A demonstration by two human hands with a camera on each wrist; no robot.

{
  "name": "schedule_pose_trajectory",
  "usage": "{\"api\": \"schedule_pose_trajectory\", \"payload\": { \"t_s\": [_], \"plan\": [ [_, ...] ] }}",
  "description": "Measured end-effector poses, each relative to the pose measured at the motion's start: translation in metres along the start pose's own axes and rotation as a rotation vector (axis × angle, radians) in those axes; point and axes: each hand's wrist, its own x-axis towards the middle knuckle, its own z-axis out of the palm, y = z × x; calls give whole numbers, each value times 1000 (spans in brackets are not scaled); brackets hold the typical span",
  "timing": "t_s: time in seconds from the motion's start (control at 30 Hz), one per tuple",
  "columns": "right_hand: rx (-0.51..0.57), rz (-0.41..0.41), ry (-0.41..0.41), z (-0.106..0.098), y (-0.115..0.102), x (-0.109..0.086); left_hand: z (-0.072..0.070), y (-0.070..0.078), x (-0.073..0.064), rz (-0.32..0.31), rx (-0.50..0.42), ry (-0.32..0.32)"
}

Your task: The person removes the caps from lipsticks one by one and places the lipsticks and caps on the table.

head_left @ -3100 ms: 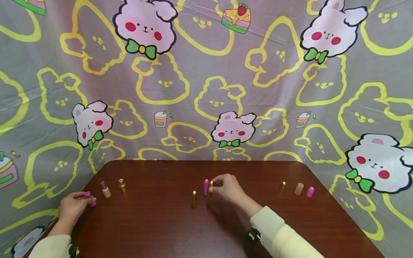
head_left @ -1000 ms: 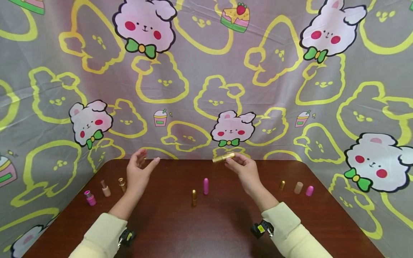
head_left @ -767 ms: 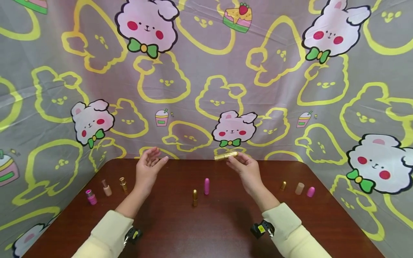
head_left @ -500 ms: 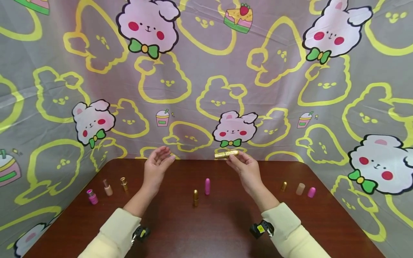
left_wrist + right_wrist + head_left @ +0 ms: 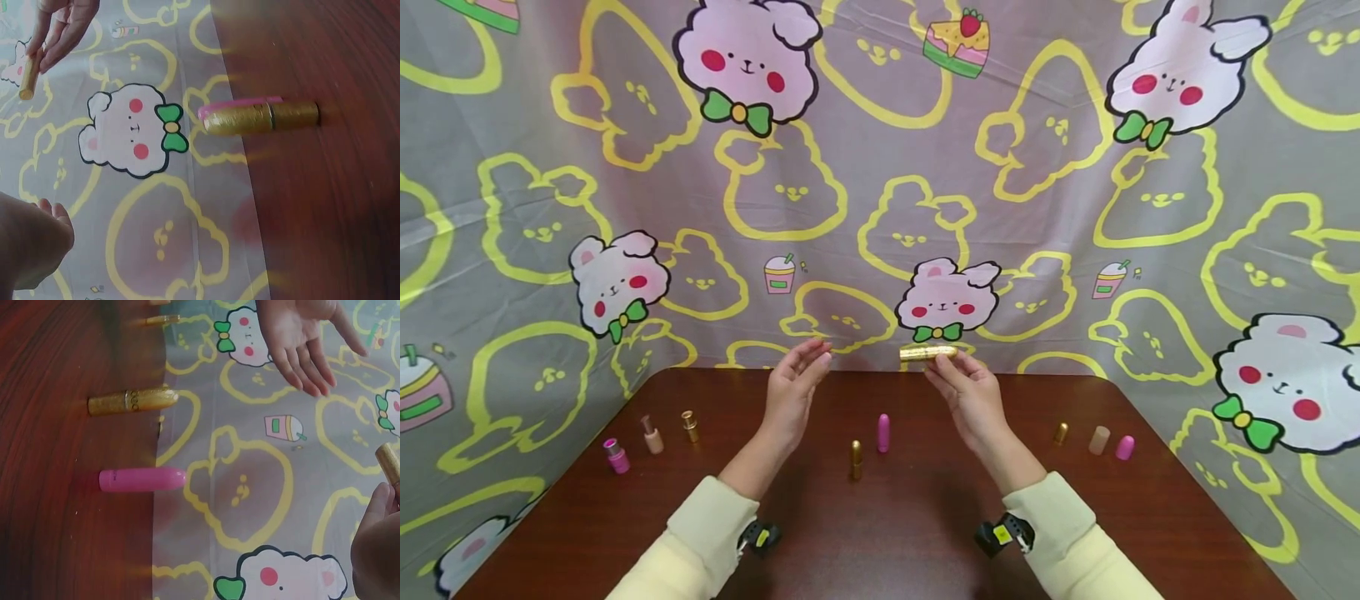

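In the head view my right hand (image 5: 973, 396) pinches a capped gold lipstick (image 5: 921, 353), lying nearly level in the air above the back of the table. My left hand (image 5: 792, 392) is raised to its left, empty, fingers loosely bent, apart from the lipstick. The right wrist view shows this left hand (image 5: 300, 337) palm out, fingers spread. Below, a second gold lipstick (image 5: 856, 461) and a pink lipstick (image 5: 883, 433) stand upright on the table, both capped.
On the table's left stand an uncapped pink lipstick (image 5: 617, 457), a beige one (image 5: 653, 437) and a gold one (image 5: 690, 427). To the right are a gold cap (image 5: 1061, 433), a beige cap (image 5: 1099, 440) and a pink cap (image 5: 1124, 447). A patterned curtain (image 5: 850, 225) hangs behind.
My right hand has lifted the gold lipstick off the table and turned it level. My left hand has let go of the uncapped pink lipstick and moved right, toward the middle.
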Motion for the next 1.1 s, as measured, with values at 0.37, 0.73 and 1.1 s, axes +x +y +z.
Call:
{"api": "schedule_pose_trajectory", "payload": {
  "t_s": [0.37,0.73,1.1],
  "plan": [
    [48,6,4,10,-2,-3,27,-13,-5,-18,-67,-70],
    [69,14,2,14,-1,-4,47,-24,-7,-28,-77,-110],
    [56,44,2,19,2,-6,60,-28,-8,-46,-60,-98]
  ]
}}
